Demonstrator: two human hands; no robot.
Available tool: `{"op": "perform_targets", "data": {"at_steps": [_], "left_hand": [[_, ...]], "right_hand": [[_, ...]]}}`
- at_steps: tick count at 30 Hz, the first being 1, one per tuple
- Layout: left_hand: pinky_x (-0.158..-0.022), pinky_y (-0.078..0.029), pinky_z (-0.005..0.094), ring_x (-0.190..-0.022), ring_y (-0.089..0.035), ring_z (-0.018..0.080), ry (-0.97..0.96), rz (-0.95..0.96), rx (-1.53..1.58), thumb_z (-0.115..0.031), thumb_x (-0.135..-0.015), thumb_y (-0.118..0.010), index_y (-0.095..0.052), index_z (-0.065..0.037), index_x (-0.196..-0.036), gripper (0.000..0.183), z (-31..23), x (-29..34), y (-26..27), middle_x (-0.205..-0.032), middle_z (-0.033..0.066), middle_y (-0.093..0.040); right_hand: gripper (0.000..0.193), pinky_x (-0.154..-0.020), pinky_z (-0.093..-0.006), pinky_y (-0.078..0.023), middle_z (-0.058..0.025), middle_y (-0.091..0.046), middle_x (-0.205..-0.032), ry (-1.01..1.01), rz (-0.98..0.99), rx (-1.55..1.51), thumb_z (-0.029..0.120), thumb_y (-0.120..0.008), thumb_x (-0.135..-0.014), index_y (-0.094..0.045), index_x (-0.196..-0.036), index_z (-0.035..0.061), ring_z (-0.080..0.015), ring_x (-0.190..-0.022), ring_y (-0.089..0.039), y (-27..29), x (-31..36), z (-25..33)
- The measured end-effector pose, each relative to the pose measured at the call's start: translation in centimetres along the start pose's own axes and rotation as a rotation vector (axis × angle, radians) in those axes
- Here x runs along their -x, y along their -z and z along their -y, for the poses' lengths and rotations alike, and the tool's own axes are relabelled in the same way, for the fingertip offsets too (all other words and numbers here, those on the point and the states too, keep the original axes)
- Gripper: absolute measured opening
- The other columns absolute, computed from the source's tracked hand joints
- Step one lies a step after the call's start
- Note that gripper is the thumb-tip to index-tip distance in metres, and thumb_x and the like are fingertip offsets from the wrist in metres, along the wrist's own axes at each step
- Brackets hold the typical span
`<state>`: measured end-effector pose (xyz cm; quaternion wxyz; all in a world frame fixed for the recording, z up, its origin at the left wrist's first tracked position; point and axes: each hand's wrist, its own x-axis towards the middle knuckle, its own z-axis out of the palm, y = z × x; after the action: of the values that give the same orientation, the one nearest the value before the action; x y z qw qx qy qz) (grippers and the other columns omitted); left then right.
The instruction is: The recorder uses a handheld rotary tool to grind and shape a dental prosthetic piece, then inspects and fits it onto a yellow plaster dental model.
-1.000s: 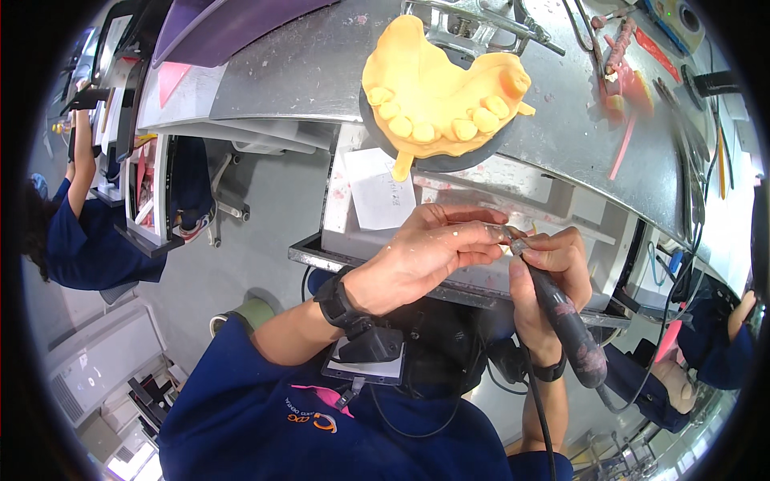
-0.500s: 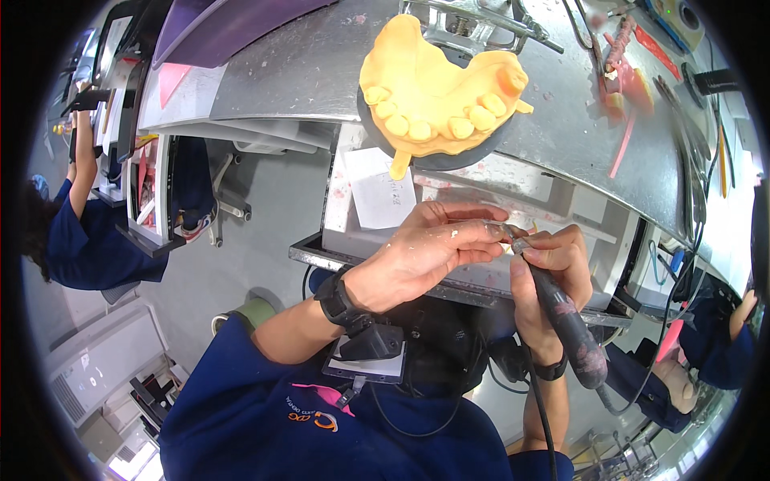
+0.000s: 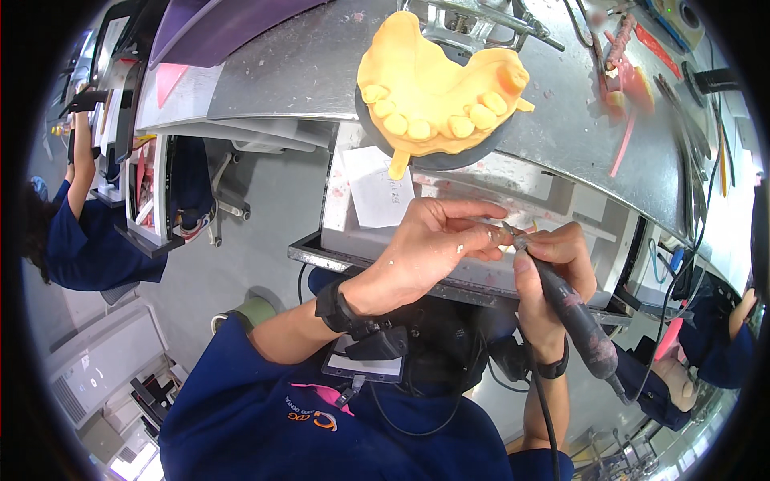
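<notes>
My right hand (image 3: 555,276) is closed around a dark, worn rotary handpiece (image 3: 579,321), with a cord leaving its rear end. Its metal tip points left, toward my left fingertips. My left hand (image 3: 441,248) pinches a small pale piece (image 3: 506,236) between thumb and finger, right at that tip. Fingers hide most of the piece, so its exact kind cannot be made out. White specks dot the left thumb and wrist. Beyond both hands, a yellow dental model (image 3: 441,88) with several teeth rests on a dark round base (image 3: 457,159) at the bench edge.
Below my hands, an open drawer (image 3: 341,220) holds a white paper slip (image 3: 377,188) and pink scraps. The metal bench (image 3: 277,88) carries a metal frame, pink wax strips, tools and a purple tray (image 3: 212,28). Other people sit at far left and right.
The handpiece's rear end has swung slightly right and down as my right hand shifted. My left fingers have turned a little, still pinching the small piece. The model stays on its base.
</notes>
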<state>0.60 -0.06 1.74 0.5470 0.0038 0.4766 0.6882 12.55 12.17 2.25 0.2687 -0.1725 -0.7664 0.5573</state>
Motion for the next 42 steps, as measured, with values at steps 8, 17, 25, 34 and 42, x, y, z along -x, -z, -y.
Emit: {"op": "perform_targets", "data": {"at_steps": [8,17,25,34,42], "left_hand": [[-0.08,-0.056,0.0297,-0.093,-0.066,0.0206,0.018,-0.01,-0.05,0.006,-0.086,-0.055,-0.06,0.007,-0.116,0.03,-0.4,0.3,-0.3,-0.105,0.0168,-0.066],[-0.081,-0.055,0.0307,-0.094,-0.065,0.0195,-0.024,-0.02,-0.073,0.008,-0.086,-0.054,-0.059,0.007,-0.116,0.031,-0.4,0.2,-0.5,-0.103,0.0168,-0.066],[-0.081,-0.055,0.0291,-0.093,-0.065,0.0173,-0.307,0.009,-0.288,0.003,-0.089,-0.058,-0.063,0.007,-0.109,0.022,-0.2,0.8,-1.0,-0.102,0.0148,-0.068],[-0.077,-0.054,0.0263,-0.083,-0.065,0.0133,-0.441,0.067,-0.373,0.001,-0.088,-0.061,-0.068,0.004,-0.103,0.016,-4.6,3.0,-1.6,-0.093,0.0112,-0.069],[-0.075,-0.052,0.0283,-0.082,-0.063,0.0138,-0.426,0.191,-0.233,0.0,-0.09,-0.059,-0.061,0.006,-0.111,0.022,-6.6,4.9,-2.6,-0.092,0.0093,-0.065]], "right_hand": [[0.016,-0.069,-0.0286,-0.044,-0.0112,-0.055,-0.082,-0.026,-0.033,0.005,-0.004,-0.067,-0.07,-0.056,-0.08,0.0005,-0.0189,-0.076,-0.054,0.0,0.1,0.0],[0.015,-0.068,-0.0286,-0.044,-0.0103,-0.056,-0.08,-0.029,-0.027,-0.017,-0.002,-0.068,-0.07,-0.057,-0.079,-0.0002,-0.0189,-0.073,-0.055,0.0,-0.2,0.0],[0.014,-0.063,-0.0223,-0.038,-0.0058,-0.055,-0.077,-0.184,-0.155,-0.034,0.003,-0.067,-0.076,-0.054,-0.075,0.0003,-0.0104,-0.069,-0.05,3.9,-2.5,3.7],[0.034,-0.048,-0.0223,-0.034,0.0019,-0.049,-0.056,-0.347,-0.17,0.49,0.014,-0.07,-0.078,-0.056,-0.103,-0.0036,-0.0043,-0.05,-0.044,9.3,-9.9,6.5],[0.012,-0.053,-0.0246,-0.042,-0.0068,-0.06,-0.076,0.144,-0.168,0.586,0.002,-0.067,-0.08,-0.064,-0.091,0.0007,-0.0105,-0.059,-0.056,5.3,-9.2,9.8]]}}
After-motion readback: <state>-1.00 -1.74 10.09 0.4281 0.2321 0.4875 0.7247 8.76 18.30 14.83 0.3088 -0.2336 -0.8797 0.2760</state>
